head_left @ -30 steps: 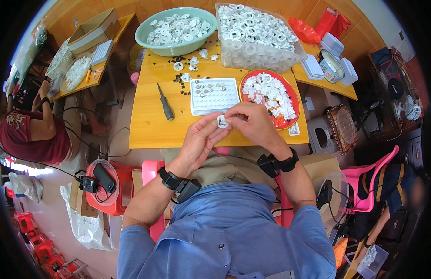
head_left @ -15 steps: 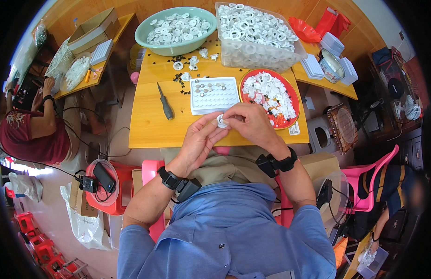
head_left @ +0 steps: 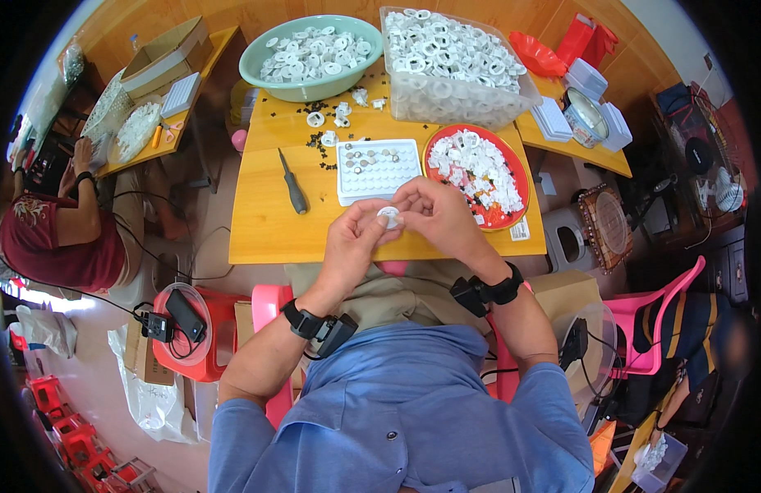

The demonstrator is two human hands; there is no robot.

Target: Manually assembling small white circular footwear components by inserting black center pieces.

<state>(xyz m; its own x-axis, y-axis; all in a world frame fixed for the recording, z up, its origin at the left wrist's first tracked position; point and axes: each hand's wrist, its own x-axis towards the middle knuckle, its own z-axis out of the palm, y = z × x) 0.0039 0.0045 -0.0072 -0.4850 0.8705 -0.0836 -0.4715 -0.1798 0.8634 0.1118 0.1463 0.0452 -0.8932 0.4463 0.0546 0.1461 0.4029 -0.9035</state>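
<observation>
Just off the table's near edge, both of my hands meet at a small round white plastic piece [head_left: 388,215]. My left hand [head_left: 351,240] pinches its left side between thumb and fingers. My right hand [head_left: 439,215] grips its right side with thumb and forefinger. The fingertips cover part of it. Right beyond my hands lies a stack of white dimpled trays [head_left: 380,187], its top one bearing several small round metallic pieces near the far edge. Beside my right hand sits a red round tray [head_left: 523,168] heaped with small white plastic parts.
A dark-handled screwdriver [head_left: 295,193] lies on the yellow table [head_left: 257,234]. Farther back stand a green basin [head_left: 310,89] and a clear bin [head_left: 454,105], both full of white round parts. Black bits [head_left: 323,107] are scattered nearby. Another person [head_left: 64,226] sits at the left table.
My left fingers have curled closer around the white piece, and it has turned slightly. My right fingers have shifted a little on it. The trays and bins have stayed put.
</observation>
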